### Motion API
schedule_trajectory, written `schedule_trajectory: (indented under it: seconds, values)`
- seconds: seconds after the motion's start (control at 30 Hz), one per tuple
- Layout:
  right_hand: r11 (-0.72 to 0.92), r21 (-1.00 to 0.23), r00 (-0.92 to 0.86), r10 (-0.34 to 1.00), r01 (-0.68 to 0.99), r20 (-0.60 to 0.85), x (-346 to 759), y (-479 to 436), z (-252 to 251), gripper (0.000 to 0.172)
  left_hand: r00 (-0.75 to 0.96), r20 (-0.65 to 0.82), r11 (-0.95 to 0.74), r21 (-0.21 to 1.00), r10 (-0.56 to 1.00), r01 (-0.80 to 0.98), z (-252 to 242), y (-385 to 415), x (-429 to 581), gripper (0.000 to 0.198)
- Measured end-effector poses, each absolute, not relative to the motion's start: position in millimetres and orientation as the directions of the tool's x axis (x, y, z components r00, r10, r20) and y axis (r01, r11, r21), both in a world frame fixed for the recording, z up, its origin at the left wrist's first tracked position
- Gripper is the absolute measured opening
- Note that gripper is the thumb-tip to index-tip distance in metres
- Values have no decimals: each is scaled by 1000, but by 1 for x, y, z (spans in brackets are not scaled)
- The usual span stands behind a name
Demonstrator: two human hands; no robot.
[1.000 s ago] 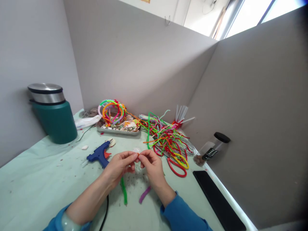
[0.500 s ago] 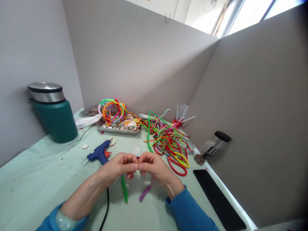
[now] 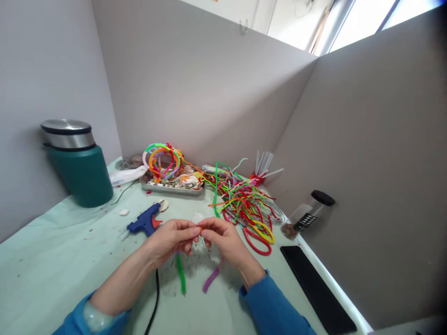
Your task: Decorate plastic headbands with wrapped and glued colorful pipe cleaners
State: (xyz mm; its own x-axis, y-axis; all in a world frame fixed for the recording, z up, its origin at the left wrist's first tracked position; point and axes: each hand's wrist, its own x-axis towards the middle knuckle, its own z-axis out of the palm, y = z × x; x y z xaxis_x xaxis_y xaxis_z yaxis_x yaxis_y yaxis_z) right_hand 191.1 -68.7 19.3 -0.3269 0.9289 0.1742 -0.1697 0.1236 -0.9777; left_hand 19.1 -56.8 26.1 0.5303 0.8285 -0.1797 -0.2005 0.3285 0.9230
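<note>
My left hand (image 3: 175,237) and my right hand (image 3: 222,238) meet fingertip to fingertip above the table, both closed in a pinch. Between them shows a small bit of orange pipe cleaner (image 3: 200,231), mostly covered by the fingers. Below my left hand a green pipe cleaner end (image 3: 181,275) sticks out, and a purple pipe cleaner end (image 3: 211,280) shows below my right hand. Whether these two join the orange bit is hidden. A blue glue gun (image 3: 144,221) lies just left of my left hand.
A metal tray (image 3: 171,190) holds shell-like pieces and several fuzzy rings (image 3: 163,160). Tangled pipe cleaners (image 3: 240,190) and red-and-yellow-handled scissors (image 3: 257,241) lie right of it. A green bottle (image 3: 79,174) stands left; a clear jar (image 3: 307,215) and black slab (image 3: 316,288) are right.
My fingertips have shifted slightly upward and rolled, so the orange bit shows more. The green and purple ends have hardly moved.
</note>
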Motion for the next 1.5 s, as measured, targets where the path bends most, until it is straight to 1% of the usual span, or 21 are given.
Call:
schedule_trajectory:
  seconds: [0.13,0.3,0.37,0.53,0.63,0.7,0.8,0.87,0.97,1.07,1.2,1.3,1.37,1.43,1.5]
  values:
    - [213,-973,-268,936,-85,228,190,-70,21,14,530,-200,345,919,824,-190,27,-57,19,22]
    - [239,-969,-237,940,-59,246,190,-70,21,12,518,-197,342,918,833,-201,30,-58,19,24]
    - [273,-962,-243,932,-13,268,191,-70,20,12,510,-196,329,926,838,-185,30,-58,19,24]
    - [415,-897,-242,895,150,374,193,-70,19,12,494,-229,344,926,839,-156,29,-57,19,24]
    - [473,-856,-261,871,208,417,195,-70,21,11,479,-234,327,937,846,-121,27,-57,18,25]
    - [503,-833,-298,851,229,432,196,-70,23,11,475,-231,296,953,849,-65,26,-56,18,26]
    - [527,-817,-365,826,235,429,198,-71,27,12,480,-244,267,963,843,21,25,-56,17,28]
    - [537,-811,-396,814,233,425,200,-71,28,13,504,-249,266,963,827,39,24,-56,16,28]
    - [534,-816,-420,807,222,414,201,-73,29,12,560,-232,266,964,795,22,22,-56,14,26]
    - [500,-847,-422,818,183,391,201,-75,29,11,609,-207,260,966,766,2,21,-58,12,24]
    - [421,-900,-390,851,112,350,197,-75,26,11,610,-191,244,970,769,-4,24,-59,14,24]
    - [307,-950,-301,912,48,280,193,-72,20,15,529,-177,219,976,830,-16,30,-58,16,25]
    - [243,-970,-230,945,23,232,192,-69,15,21,421,-170,202,979,891,-33,33,-55,15,26]
    - [216,-975,-167,964,46,205,194,-66,12,24,286,-170,193,980,943,-55,37,-51,7,27]
    - [217,-966,-121,972,138,201,198,-64,11,21,131,-161,173,982,978,-79,41,-45,-8,28]
